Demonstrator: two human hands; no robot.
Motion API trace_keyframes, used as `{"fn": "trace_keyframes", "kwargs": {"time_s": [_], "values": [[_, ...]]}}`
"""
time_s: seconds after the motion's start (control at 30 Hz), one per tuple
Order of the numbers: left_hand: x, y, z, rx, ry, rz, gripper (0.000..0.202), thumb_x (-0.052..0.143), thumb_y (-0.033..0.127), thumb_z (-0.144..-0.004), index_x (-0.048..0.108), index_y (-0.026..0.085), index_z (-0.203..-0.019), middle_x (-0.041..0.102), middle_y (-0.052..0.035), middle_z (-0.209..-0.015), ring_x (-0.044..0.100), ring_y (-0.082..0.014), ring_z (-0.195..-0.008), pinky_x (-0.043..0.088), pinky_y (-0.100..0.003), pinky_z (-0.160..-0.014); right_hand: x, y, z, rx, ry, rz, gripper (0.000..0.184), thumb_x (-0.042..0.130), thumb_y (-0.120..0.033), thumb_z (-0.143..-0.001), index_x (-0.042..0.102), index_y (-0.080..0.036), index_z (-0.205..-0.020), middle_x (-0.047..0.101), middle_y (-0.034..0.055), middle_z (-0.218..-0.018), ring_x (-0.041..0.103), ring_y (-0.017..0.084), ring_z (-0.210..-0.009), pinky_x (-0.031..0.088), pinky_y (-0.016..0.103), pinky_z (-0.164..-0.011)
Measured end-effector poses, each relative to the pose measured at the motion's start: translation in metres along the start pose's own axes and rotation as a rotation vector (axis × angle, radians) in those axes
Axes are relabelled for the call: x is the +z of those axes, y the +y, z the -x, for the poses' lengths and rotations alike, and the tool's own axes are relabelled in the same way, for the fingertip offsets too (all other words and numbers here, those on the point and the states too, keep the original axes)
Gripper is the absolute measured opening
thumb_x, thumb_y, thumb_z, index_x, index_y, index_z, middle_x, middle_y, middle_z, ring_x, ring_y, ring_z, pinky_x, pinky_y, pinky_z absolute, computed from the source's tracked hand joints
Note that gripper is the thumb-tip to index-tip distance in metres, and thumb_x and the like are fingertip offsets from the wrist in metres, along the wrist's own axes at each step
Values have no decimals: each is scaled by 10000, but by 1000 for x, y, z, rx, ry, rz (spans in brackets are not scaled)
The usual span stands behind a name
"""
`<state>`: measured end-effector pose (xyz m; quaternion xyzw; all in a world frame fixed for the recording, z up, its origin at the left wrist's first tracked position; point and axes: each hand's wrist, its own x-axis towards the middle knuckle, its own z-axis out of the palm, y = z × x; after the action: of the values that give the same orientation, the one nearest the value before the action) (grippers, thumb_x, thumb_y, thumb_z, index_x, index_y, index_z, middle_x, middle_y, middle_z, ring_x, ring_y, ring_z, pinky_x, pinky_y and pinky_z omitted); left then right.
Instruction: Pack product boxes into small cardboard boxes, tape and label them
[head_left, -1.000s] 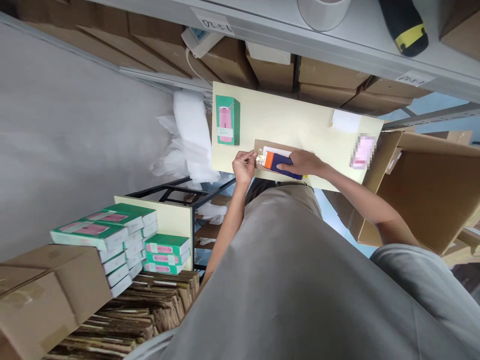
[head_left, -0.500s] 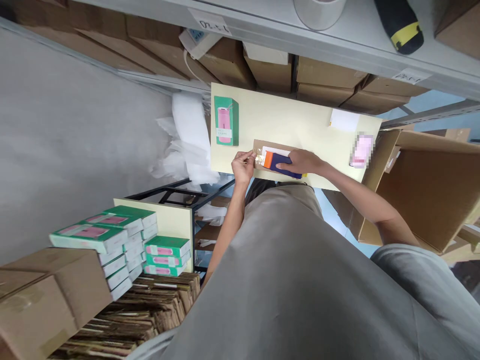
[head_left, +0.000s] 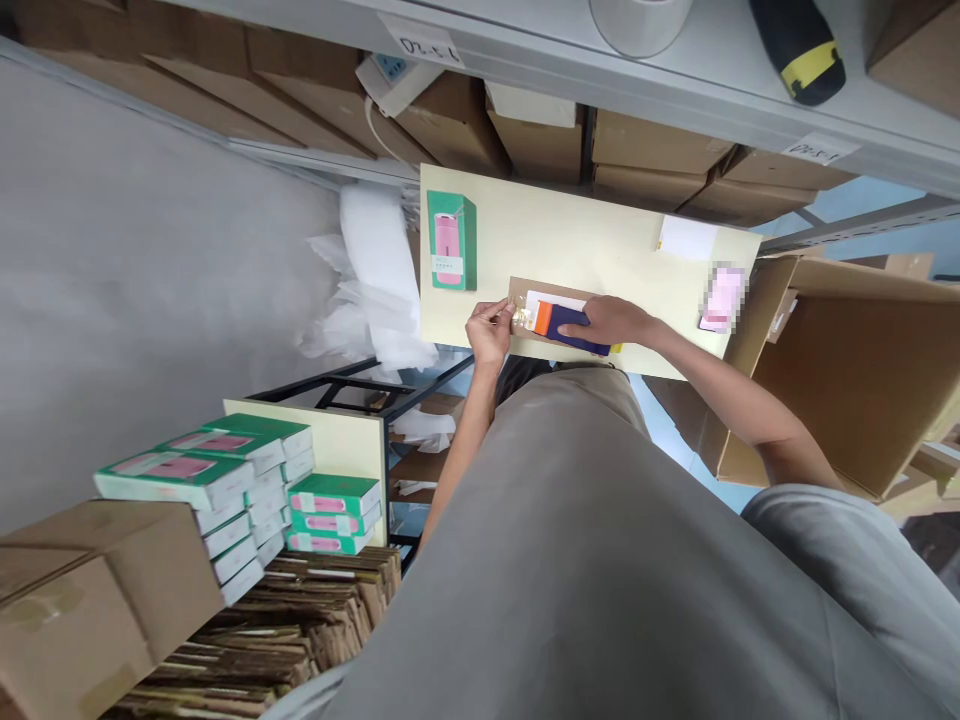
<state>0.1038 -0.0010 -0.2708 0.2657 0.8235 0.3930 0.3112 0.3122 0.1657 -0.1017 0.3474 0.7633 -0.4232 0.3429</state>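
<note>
My right hand (head_left: pixel 616 322) is closed from above on a dark blue tool with an orange end (head_left: pixel 576 335), which looks like a tape dispenser. It lies over a flat brown cardboard piece (head_left: pixel 525 287) bearing a white label (head_left: pixel 564 299). A bit of yellow shows at the tool's right end. At the cardboard's left end, my left hand (head_left: pixel 490 332) pinches the edge, where a shiny clear strip of tape (head_left: pixel 520 314) stretches toward the orange end. My fingers partly hide that strip.
A green box with a pink picture (head_left: pixel 451 242) stands on the pale table (head_left: pixel 555 220). White paper (head_left: pixel 687 238) and a phone (head_left: pixel 722 298) lie at the right. An open carton (head_left: pixel 840 380) adjoins the table; stacked green boxes (head_left: pixel 225 455) stand lower left. A shelf edge (head_left: pixel 525 65) crosses above.
The blue and orange tool has shifted slightly right under my right hand, and a little more of the white label shows. My left hand keeps its pinch at nearly the same spot.
</note>
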Motion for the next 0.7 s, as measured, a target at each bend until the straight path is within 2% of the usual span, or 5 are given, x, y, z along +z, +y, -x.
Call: {"fn": "trace_keyframes", "kwargs": {"time_s": [0.13, 0.3, 0.4, 0.53, 0.7], "values": [[3, 0, 1, -21, 10, -20, 191, 838, 278, -966, 913, 145, -1080, 803, -107, -1026, 776, -252, -994, 649, -393, -972, -3, 23, 22, 35, -8, -63, 544, 590, -687, -1128, 741, -165, -1099, 802, 131, -943, 730, 245, -828, 474, 332, -707], [2, 2, 3, 4, 24, -19, 224, 826, 332, -990, 903, 156, -1107, 800, -116, -1060, 776, -266, -1073, 650, -408, -1025, -6, 76, 75, 128, -121, -153, 645, 571, -760, -1101, 764, -181, -892, 820, 113, -843, 733, 225, -745, 474, 327, -690], [2, 3, 4, 10, 22, -31, 219, 819, 342, -994, 900, 161, -1086, 801, -108, -1071, 776, -253, -1085, 651, -383, -1017, -6, 104, 99, 159, -145, -168, 698, 585, -823, -1062, 759, -185, -837, 821, 110, -828, 734, 229, -743, 468, 323, -673], [1, 4, 2, -11, 16, -56, 219, 815, 311, -994, 890, 142, -1111, 791, -119, -1102, 778, -261, -1101, 643, -394, -1030, 2, 119, 98, 202, -118, -148, 681, 596, -797, -1075, 766, -177, -850, 811, 121, -820, 729, 232, -738, 473, 332, -678], [3, 7, 2, -39, 30, -101, 230, 789, 261, -993, 883, 134, -1160, 795, -128, -1141, 781, -275, -1107, 643, -411, -1023, 16, 111, 73, 275, -43, -7, 576, 617, -679, -1118, 782, -139, -1006, 806, 157, -874, 741, 261, -783, 471, 347, -694]]}}
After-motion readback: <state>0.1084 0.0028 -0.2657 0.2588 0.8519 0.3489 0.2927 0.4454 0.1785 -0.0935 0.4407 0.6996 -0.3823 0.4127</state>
